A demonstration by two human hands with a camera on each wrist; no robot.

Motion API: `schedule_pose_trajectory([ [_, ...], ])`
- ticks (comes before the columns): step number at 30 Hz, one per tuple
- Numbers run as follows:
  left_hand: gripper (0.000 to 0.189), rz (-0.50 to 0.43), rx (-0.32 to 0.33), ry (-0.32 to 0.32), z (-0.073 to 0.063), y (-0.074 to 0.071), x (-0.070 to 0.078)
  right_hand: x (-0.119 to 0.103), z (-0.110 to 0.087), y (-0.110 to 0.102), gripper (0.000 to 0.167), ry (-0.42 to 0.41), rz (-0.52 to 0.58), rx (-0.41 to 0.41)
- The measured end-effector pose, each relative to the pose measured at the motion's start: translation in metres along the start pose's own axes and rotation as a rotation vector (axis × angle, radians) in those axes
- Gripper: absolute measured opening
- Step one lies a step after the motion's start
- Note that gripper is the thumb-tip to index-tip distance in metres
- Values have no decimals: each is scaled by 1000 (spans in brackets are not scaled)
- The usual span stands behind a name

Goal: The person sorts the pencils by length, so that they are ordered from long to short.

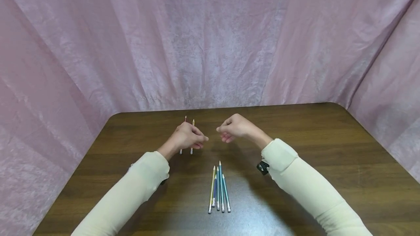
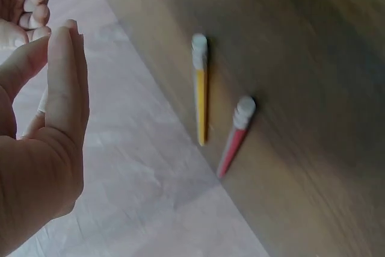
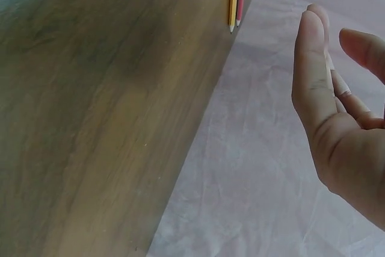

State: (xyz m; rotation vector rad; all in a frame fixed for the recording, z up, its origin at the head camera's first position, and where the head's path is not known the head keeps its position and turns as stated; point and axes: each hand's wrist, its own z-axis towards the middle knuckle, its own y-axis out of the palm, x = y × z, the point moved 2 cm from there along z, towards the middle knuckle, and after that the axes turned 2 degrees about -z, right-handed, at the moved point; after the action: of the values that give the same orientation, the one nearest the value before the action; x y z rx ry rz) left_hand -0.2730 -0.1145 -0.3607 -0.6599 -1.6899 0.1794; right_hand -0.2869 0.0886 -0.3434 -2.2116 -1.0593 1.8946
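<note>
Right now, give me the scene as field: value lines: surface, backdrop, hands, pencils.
surface: brown wood-grain table
backdrop: pink curtain
left hand: raised above the table, holding nothing visible
right hand: raised, gap between thumb and fingers, holding nothing visible
far pencils: red pencil and yellow pencil, lying apart
near pencils: bunch of five, tips toward the curtain

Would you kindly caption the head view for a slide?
Left hand and right hand hover empty above the table, two pencils by the left, five bunched pencils nearer the camera.
</note>
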Motion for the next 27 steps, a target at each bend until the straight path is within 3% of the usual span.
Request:
schedule_pose_trajectory([
  [9,13,-65,-119,10,-18,26,-6,17,-21,-7,23,-26,3,54],
  [20,7,-150,-238,28,-36,56,-15,36,-47,-15,23,-39,54,57],
  [27,6,-163,-241,15,-41,68,-14,42,-58,-21,21,-54,112,65],
])
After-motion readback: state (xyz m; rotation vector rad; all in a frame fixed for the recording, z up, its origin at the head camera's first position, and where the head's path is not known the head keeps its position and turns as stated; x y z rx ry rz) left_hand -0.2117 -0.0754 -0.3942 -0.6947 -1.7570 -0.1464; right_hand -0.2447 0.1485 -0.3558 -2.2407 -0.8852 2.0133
